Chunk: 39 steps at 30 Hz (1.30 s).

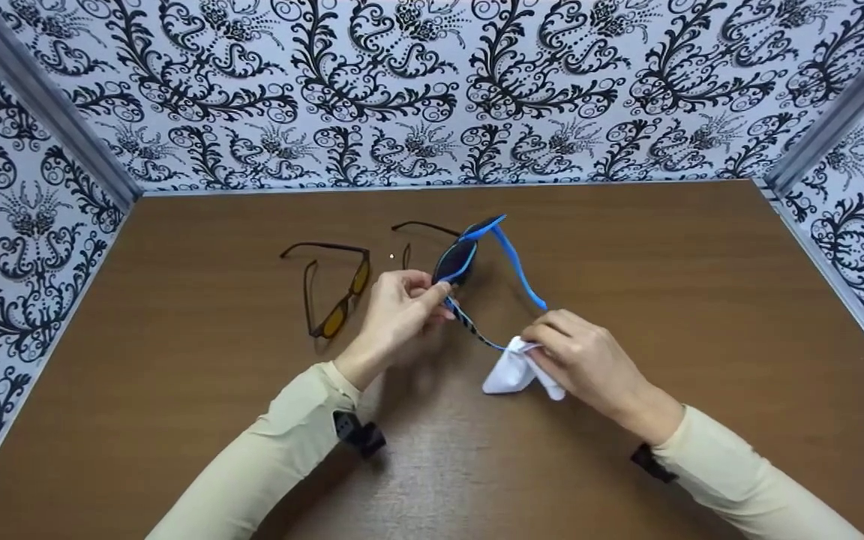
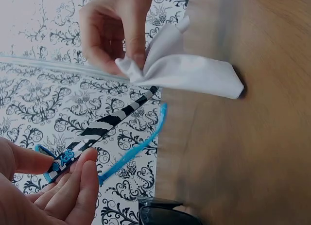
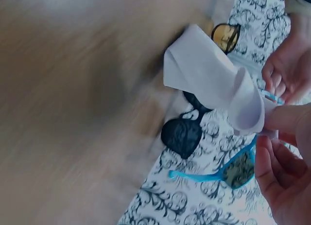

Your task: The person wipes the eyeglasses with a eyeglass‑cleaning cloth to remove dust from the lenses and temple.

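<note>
My left hand (image 1: 400,306) pinches a pair of blue-edged sunglasses (image 1: 456,261) by the hinge end of one temple, between thumb and fingers. That temple (image 2: 103,127) has black-and-white zebra stripes and points toward my right hand; the other temple, plain blue, sticks out unheld. In my right hand (image 1: 593,364) a white cloth (image 1: 508,373) is pinched around the striped temple's tip, which the cloth covers. The cloth's loose ends hang down below the fingers. Dark lenses face away to the upper left of the hands.
Glasses with yellow lenses (image 1: 335,319) and a dark frame rest on the brown table (image 1: 702,300), left of my left hand. Black sunglasses (image 3: 181,137) lie behind the blue pair, partly hidden in the head view. Patterned white-and-black panels (image 1: 432,90) enclose the back and sides.
</note>
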Available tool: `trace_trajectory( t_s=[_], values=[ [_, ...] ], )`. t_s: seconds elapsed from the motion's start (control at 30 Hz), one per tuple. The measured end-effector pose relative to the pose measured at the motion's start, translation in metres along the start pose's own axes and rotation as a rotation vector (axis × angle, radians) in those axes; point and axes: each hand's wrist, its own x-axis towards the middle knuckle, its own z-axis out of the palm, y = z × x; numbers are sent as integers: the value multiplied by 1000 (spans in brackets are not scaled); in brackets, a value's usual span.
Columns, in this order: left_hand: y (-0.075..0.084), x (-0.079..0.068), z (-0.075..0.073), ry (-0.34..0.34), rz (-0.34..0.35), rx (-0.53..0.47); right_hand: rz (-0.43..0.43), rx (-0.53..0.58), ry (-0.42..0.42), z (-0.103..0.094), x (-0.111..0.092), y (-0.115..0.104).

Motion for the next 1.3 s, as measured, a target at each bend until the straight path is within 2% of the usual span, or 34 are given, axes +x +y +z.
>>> trace_trajectory(
  t_s=[0.13,0.27,0.4,0.5,0.7,0.83,0.9,1.03,1.3],
  values=[
    [0,1,-2,-9,13,2,19,-14,0,-11,-6,9],
    [-2,3,0,-9,57,42,59,5,49,-24,-7,17],
    [-5,5,5,14,155,147,124,102,107,-38,-4,22],
    [-8,9,12,45,284,279,165,162,141,-48,-2,23],
    [-12,17,32,107,569,600,197,143,181,-58,0,24],
    [-14,19,48,71,726,864,204,140,185,-59,-2,23],
    [-15,20,56,29,772,977,206,133,185,-60,-3,22],
    [-15,24,67,-53,770,1094,216,116,183,-61,-7,23],
    [-27,39,74,-120,641,1156,191,88,144,-61,-15,26]
  ],
)
